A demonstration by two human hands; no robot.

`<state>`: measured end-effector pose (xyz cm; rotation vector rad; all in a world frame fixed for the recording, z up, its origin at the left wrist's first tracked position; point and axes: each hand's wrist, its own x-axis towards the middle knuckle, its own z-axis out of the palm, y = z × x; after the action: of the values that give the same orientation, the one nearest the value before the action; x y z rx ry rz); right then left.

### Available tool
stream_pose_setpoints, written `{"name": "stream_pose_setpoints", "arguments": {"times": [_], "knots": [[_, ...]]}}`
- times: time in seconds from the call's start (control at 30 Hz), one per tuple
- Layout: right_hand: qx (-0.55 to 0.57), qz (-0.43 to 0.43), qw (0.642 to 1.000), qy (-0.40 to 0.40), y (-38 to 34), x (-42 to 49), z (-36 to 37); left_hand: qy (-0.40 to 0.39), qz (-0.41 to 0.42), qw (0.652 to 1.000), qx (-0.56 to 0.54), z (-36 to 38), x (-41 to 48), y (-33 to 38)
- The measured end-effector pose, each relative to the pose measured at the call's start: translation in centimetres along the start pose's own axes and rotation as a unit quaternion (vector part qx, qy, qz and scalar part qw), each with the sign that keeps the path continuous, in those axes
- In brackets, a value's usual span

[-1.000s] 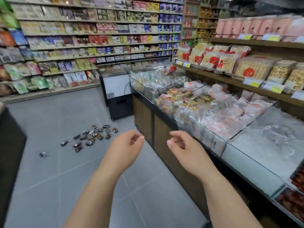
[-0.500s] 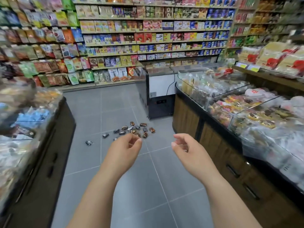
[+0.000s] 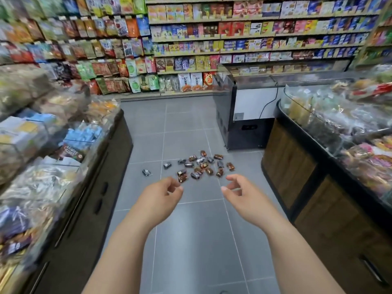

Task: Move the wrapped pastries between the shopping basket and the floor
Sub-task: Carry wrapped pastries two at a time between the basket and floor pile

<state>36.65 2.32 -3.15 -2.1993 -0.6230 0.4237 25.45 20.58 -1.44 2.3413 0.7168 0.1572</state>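
Both hands reach out in front of the person, low over the grey floor (image 3: 191, 240). The left hand (image 3: 161, 195) has its fingers bent a little and loose, and nothing is in it. The right hand (image 3: 244, 194) looks the same, with soft bent fingers, thumb out and nothing held. The two hands are apart, with bare floor showing between them, and neither one touches anything.

The wrapped pastries (image 3: 201, 165) lie on the floor, just past the fingertips in the picture. Most of them sit close together in a small heap, in shiny brown and silver wrappers. A lone silver pastry (image 3: 146, 172) lies by itself off to the left of the heap. A second stray pastry (image 3: 167, 165) lies between it and the heap.

On the left stands a dark counter (image 3: 91, 204) with clear bins of bagged snacks on top. On the right stands a wooden counter (image 3: 301, 183), also with clear bins full of wrapped food. Behind the pastries, beside the wooden counter, is a freezer chest (image 3: 250, 111) with a glass top and a black cord down its side. Long shelves (image 3: 254, 37) full of bright packs and boxes fill the far wall.
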Motion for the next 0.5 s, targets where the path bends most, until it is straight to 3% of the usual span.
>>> {"name": "stream_pose_setpoints", "arguments": {"times": [0.13, 0.5], "knots": [[-0.038, 0.006, 0.997, -0.062, 0.3, 8.2, 0.3, -0.052, -0.038, 0.997, 0.041, 0.0, 6.2, -0.4], [-0.114, -0.035, 0.98, -0.158, -1.3, 25.2, 0.3, 0.003, -0.11, 0.993, 0.048, -0.6, 20.2, -2.2]]}}
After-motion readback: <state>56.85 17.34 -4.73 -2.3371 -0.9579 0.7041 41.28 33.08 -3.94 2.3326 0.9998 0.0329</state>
